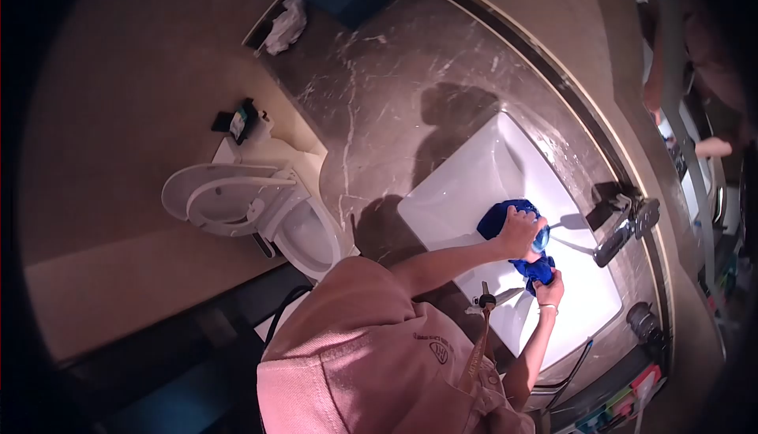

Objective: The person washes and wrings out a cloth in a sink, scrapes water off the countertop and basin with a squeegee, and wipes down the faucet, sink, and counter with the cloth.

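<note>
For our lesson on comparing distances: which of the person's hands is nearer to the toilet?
Left. The left hand is over the sink at the blue fabric, nearer the toilet; the right hand, also at the fabric, is farther from the toilet.

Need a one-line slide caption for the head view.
Left hand and right hand holding blue fabric over a white washbasin.

- Blue cloth (pixel 496 219), right of centre: soft, creased fabric with glossy highlights.
- Basin (pixel 454 189), right of centre: smooth, glossy white, ceramic in appearance.
- Countertop (pixel 379 87), upper centre: polished, pale-veined, stone-like.
- Tap (pixel 616 239), far right: dark, shiny, metallic in appearance.
- Toilet (pixel 314 241), left of centre: smooth, glossy, ceramic-like.
- Shirt (pixel 355 355), bottom centre: matt, woven pink cloth.
</note>
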Demonstrator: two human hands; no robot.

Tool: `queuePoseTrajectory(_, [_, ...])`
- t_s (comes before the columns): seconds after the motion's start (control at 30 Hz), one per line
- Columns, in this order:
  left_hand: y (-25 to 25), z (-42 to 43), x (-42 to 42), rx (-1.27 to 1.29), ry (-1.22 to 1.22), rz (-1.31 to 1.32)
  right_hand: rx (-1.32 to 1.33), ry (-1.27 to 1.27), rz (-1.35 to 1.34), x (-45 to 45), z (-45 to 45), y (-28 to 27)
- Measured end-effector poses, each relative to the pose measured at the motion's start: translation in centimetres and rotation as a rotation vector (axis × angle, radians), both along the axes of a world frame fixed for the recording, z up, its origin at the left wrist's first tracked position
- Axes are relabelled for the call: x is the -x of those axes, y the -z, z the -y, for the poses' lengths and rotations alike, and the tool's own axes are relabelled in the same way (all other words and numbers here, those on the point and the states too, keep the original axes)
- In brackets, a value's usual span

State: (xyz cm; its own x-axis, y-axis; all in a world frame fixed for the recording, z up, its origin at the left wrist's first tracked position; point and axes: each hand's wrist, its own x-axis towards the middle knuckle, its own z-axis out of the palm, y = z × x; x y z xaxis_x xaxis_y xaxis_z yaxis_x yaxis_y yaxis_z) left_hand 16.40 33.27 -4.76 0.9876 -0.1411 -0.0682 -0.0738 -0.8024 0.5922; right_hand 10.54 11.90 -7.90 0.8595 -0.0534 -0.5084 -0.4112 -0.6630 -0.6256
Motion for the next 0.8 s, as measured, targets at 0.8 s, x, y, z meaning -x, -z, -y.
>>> queuePoseTrajectory(0.8, [-9.6, -29.2, -9.1, -0.045, -0.511, 0.401, -0.322, 0.415, 0.102, -4.1, -8.1, -4.0])
